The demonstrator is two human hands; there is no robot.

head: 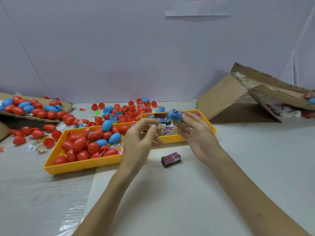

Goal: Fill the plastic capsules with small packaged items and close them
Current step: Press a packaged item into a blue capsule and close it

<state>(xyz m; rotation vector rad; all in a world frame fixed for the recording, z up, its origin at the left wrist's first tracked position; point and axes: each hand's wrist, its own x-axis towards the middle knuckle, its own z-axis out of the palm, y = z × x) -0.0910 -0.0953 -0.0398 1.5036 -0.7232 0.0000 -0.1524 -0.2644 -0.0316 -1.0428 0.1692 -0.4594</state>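
Blue capsule [174, 115] up in the right hand [196, 133], pinched at the fingertips above the far yellow tray [207, 120], and there's a printed packet showing at its open end. The grip on it is narrow, thumb and fingers closed around the shell. Left hand [139, 138] hangs just beside it, fingers loosely curled and apart, holding nothing I can make out; it's blurred.

Below the hands, that far tray carries a jumble of small packaged items [164, 129], pink, yellow and dark wrappers. The near yellow tray [76, 165] on the left is loaded with closed red capsules [79, 143] and a few blue ones, with some clear packets tucked along its right end.

On the desk [187, 193], in front of the trays, sits a banded stack of packets [171, 159], on its own.

Further back, loose capsule halves [129, 109], red and blue, scatter across the desk. Far left, a flat cardboard sheet [67, 106] holds more closed capsules. Right side, a collapsed cardboard box [238, 97] leans open; what lies in it is too small to tell.
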